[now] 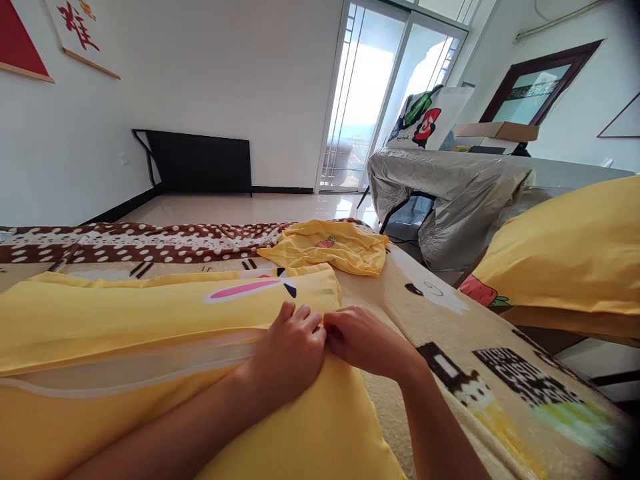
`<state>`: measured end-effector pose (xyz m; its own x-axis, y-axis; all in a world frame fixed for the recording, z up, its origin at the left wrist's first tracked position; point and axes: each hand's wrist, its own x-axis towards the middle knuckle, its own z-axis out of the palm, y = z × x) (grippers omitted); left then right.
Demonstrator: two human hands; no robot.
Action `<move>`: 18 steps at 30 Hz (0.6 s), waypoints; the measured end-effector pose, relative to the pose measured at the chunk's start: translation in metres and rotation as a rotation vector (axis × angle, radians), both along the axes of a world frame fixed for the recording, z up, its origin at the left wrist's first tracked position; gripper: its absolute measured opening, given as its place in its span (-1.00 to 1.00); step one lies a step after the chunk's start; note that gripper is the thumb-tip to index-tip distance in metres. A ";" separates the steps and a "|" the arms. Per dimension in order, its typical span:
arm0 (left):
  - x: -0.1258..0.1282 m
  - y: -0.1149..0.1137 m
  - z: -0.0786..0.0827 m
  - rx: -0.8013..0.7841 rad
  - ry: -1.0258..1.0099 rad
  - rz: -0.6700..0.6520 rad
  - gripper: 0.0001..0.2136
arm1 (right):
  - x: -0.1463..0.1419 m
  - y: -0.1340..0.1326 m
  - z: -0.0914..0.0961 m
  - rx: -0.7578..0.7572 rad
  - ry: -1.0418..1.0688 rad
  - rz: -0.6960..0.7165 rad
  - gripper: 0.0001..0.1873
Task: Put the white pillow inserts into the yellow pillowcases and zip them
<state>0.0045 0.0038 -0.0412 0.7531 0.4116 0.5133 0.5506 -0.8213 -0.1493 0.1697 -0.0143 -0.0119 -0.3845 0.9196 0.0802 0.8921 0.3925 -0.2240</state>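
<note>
A yellow pillowcase [175, 307] with a pink-and-white rabbit-ear print lies in front of me. Through a long slit in it shows a whitish pillow [125, 370]. My left hand [295, 343] is closed on the fabric near the right end of this slit, its fingers curled. Right beside it, my right hand [353, 337] pinches the case at the same spot, thumb and forefinger together. Whatever small part lies between the fingertips is hidden. Just beyond the hands, a second yellow pillowcase [345, 250] with a carrot print lies flat and crumpled.
The bed has a beige patterned blanket [400, 300] with a brown dotted border [225, 243]. At the right stands a plump yellow pillow [575, 247]. Behind it, a table under a silvery cover [450, 180] carries a printed bag [425, 120] and a cardboard box [500, 130].
</note>
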 end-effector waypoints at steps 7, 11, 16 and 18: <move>0.001 -0.001 0.002 0.002 -0.014 -0.003 -0.79 | 0.003 -0.002 0.007 0.012 0.021 -0.015 -0.84; 0.000 -0.001 0.002 -0.026 -0.021 -0.009 -0.80 | 0.005 -0.002 0.008 0.016 0.023 -0.015 -0.85; 0.000 -0.002 0.004 -0.026 -0.050 -0.029 -0.80 | 0.005 -0.003 0.009 0.003 0.052 -0.006 -0.86; 0.001 -0.003 0.004 -0.011 -0.069 -0.031 -0.80 | 0.005 -0.003 0.010 0.001 0.061 -0.003 -0.86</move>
